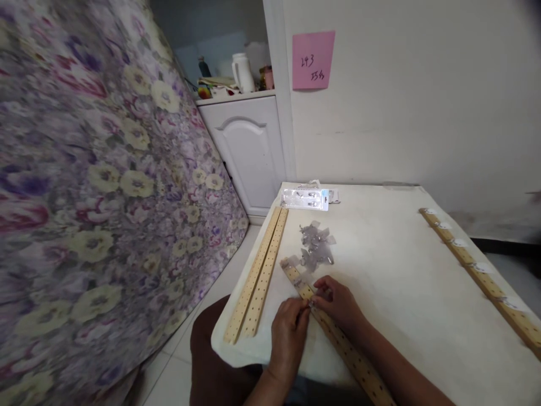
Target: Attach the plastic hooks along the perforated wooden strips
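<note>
A long wooden strip with rows of holes [344, 341] lies at a slant on the near part of the table, its lower end running out of view. My left hand [289, 330] is at the strip's left edge, thumb and forefinger pinched together. Across from it, my right hand [338, 301] rests over the strip with its fingers curled in. A small shiny piece [311, 304] shows between the fingertips of both hands; its exact kind is too small to make out. Toward the far end, clear plastic packets [298, 280] are attached to the strip.
Two bare wooden strips [265, 273] lie side by side at left. Beyond my hands is a pile of small clear packets [316, 245]. A flat clear package [304, 199] lies at the back. On the right, another strip [482, 276] carries white cards. A flowered curtain [127, 186] hangs left.
</note>
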Demonstrator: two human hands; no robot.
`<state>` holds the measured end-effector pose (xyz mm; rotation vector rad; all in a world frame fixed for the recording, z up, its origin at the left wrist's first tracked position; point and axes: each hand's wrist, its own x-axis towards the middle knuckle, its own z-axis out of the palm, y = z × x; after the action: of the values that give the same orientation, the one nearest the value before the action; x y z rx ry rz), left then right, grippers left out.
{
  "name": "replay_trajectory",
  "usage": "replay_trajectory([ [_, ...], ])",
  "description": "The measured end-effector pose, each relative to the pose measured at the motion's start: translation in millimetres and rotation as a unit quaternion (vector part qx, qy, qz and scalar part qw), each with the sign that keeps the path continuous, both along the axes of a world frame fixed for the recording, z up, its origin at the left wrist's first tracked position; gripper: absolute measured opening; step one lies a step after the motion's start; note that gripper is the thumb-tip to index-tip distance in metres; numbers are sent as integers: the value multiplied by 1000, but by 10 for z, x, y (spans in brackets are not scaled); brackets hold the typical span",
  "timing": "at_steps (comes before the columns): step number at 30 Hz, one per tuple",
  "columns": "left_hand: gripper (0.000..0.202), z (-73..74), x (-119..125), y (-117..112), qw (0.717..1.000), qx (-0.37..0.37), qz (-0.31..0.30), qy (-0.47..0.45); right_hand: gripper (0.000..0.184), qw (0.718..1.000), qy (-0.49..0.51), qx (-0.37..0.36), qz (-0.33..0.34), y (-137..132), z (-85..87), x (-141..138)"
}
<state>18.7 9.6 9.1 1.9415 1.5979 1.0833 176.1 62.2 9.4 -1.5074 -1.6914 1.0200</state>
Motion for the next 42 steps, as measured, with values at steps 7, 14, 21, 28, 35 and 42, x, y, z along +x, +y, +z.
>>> replay_trajectory([
  [7,16,-2,-25,-20,1000,2,-2,5,23,998,8,63,-3,-85,-9,0],
  [14,20,-48,-43,-47,1000,-2,12,-9,23,987,33,106,-119,52,-24,157],
  [21,24,-78,-56,-47,999,-2,34,-13,17,981,-18,119,-150,439,-99,256],
  [28,23,-76,-50,-45,999,20,36,-21,14,979,4,124,-164,473,-77,274],
  [35,23,-11,-37,-50,998,36,34,-43,20,977,90,99,-167,224,-101,509],
  [42,23,19,-45,-117,997,17,27,-73,19,973,215,46,-73,-124,-78,644],
])
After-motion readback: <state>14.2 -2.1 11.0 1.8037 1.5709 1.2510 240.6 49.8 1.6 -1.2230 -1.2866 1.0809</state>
